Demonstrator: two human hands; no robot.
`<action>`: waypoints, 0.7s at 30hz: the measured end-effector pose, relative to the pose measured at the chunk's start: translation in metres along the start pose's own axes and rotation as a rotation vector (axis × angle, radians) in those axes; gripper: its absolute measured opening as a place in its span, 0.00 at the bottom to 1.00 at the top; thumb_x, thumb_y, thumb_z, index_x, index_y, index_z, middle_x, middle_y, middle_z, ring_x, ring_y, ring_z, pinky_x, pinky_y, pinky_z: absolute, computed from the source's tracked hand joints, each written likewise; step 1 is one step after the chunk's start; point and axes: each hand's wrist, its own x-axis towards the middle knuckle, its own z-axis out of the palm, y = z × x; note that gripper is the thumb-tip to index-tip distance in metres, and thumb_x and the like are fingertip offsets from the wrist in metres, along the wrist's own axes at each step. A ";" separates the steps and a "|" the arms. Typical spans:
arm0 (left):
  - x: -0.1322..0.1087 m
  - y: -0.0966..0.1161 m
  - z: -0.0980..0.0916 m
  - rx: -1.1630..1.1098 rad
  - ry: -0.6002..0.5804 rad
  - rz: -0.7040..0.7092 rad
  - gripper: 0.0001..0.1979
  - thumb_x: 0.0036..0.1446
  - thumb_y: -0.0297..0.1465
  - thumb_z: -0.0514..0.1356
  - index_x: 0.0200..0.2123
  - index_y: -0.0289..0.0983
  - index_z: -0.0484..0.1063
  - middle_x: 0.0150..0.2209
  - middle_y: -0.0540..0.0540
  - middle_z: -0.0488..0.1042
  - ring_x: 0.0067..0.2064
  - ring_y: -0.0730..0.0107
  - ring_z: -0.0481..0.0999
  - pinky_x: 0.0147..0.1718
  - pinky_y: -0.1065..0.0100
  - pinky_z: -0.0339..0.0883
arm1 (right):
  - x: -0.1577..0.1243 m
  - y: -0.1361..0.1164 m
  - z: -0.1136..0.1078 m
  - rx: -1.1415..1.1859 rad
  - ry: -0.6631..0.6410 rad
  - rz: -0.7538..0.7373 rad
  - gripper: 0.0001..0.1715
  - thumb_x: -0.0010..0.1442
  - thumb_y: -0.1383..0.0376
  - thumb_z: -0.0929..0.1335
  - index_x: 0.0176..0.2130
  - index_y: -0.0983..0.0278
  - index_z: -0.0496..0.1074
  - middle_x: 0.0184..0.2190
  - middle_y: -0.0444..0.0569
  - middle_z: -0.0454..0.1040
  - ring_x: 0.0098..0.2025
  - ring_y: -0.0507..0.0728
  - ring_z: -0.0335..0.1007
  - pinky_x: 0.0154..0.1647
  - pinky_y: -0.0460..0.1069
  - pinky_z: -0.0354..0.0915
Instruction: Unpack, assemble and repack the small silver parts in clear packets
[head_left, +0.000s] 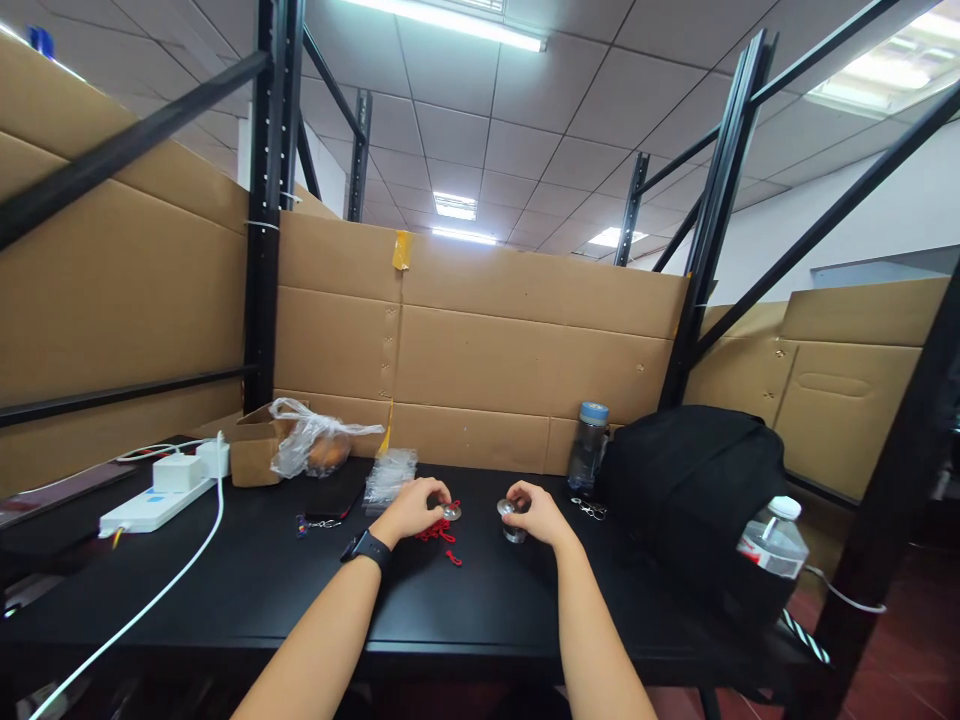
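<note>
My left hand [417, 508], with a dark watch on the wrist, pinches a small round shiny piece [452, 512]. Just below its fingers lie red cords [435, 533], and a loose red cord knot [453, 558] rests a little nearer to me. In my right hand [537, 514], thumb and fingers are closed on a small round clear disc [506, 507]. Directly under that disc is a small round clear container [514, 535]; whether they touch I cannot tell. Behind my left hand sits a stack of clear plastic packets [391, 474].
Along the black tabletop [465, 620] stand a blue-lidded bottle [588, 446], a black backpack [686, 500] with a water bottle [776, 540], a metal chain [589, 508], a phone [330, 508], a plastic bag [315, 440], and a power strip [154, 507]. Cardboard walls [480, 340] enclose the back.
</note>
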 end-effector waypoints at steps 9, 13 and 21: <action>-0.002 0.019 0.003 0.059 -0.411 0.100 0.16 0.43 0.53 0.72 0.33 0.53 0.84 0.51 0.50 0.75 0.56 0.52 0.63 0.54 0.55 0.52 | -0.003 0.009 -0.003 -0.006 -0.134 0.103 0.22 0.35 0.71 0.79 0.35 0.64 0.78 0.32 0.44 0.76 0.32 0.51 0.66 0.34 0.46 0.62; -0.002 0.022 0.009 0.041 -0.425 0.093 0.11 0.48 0.49 0.71 0.31 0.51 0.84 0.51 0.51 0.75 0.57 0.53 0.63 0.54 0.55 0.52 | -0.002 0.017 0.000 -0.010 -0.152 0.139 0.23 0.35 0.72 0.79 0.35 0.65 0.78 0.32 0.43 0.75 0.30 0.49 0.63 0.32 0.45 0.60; -0.003 0.020 0.001 0.029 -0.363 0.051 0.08 0.49 0.42 0.72 0.33 0.49 0.83 0.51 0.50 0.74 0.57 0.54 0.64 0.54 0.55 0.53 | 0.002 0.022 0.003 -0.045 -0.150 0.122 0.20 0.41 0.65 0.79 0.37 0.64 0.77 0.34 0.45 0.76 0.32 0.51 0.66 0.34 0.45 0.62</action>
